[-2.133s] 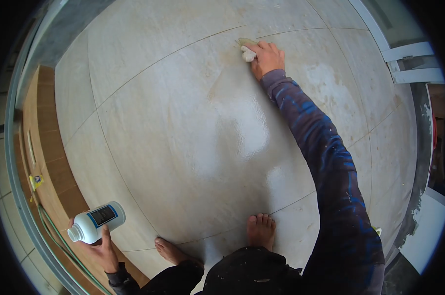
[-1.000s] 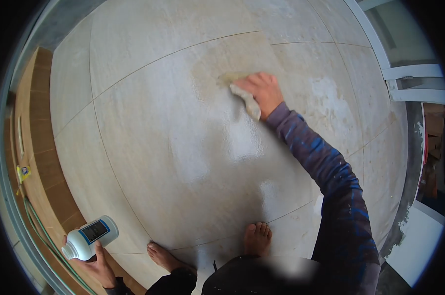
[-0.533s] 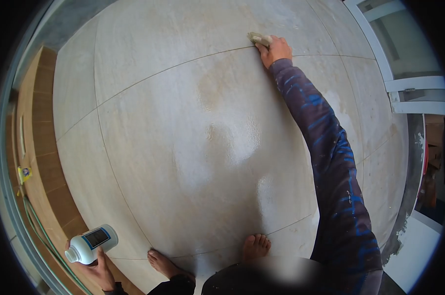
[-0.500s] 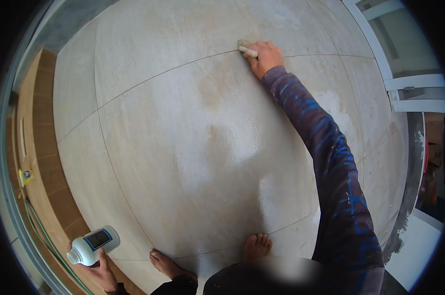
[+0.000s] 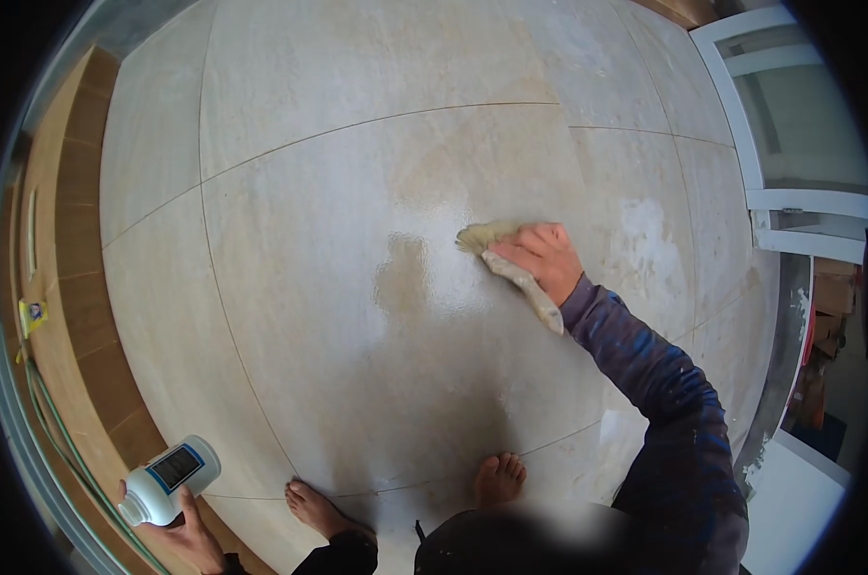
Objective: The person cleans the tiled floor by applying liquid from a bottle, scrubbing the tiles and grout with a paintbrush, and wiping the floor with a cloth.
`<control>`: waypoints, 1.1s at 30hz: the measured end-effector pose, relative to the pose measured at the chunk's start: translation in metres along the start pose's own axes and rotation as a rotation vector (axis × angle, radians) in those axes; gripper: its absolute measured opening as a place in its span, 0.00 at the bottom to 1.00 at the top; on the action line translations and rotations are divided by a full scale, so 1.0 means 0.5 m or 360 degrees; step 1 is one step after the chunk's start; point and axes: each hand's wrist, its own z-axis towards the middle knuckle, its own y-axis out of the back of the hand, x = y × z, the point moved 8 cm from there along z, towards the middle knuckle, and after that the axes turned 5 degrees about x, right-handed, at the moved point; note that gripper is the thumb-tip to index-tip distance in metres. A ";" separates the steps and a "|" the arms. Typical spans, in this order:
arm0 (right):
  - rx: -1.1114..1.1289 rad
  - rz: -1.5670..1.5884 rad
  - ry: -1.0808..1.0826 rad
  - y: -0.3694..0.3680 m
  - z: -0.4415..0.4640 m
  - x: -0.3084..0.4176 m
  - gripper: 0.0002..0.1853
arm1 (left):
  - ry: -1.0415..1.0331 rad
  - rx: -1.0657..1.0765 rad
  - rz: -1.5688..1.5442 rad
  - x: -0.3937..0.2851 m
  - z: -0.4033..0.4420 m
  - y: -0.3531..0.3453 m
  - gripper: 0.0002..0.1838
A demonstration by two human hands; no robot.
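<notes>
My right hand is closed around a pale-handled brush, whose yellowish bristles rest on the large beige floor tiles. Around the bristles the tile looks wet and shiny, with a darker brownish patch to their left. At the lower left my left hand grips a white bottle with a dark, blue-edged label. The bottle is tilted, its open-looking neck pointing down and left.
Two bare feet stand on the tiles at the bottom. A wooden step runs along the left, with a green hose and a yellow packet. At the right are a white frame and a white board.
My right hand has brought the brush back from the far tile joint, nearer to my feet. My left hand still holds the bottle at the lower left. The view has shifted slightly.
</notes>
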 end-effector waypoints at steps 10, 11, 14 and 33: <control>-0.0167 -0.0284 -0.0784 0.045 0.049 -0.199 0.19 | 0.0182 0.0058 -0.0102 0.003 -0.009 0.000 0.43; -0.0267 -0.0189 -0.0916 0.039 0.067 -0.275 0.20 | 0.0128 0.0079 0.0041 -0.011 -0.011 0.012 0.43; -0.0181 -0.0143 -0.0494 0.014 0.069 -0.133 0.13 | 0.0070 0.0038 0.0072 0.001 0.000 0.006 0.41; -0.0107 0.0172 -0.0089 -0.201 0.308 0.121 0.28 | 0.0261 -0.0171 -0.0108 0.036 -0.050 -0.003 0.41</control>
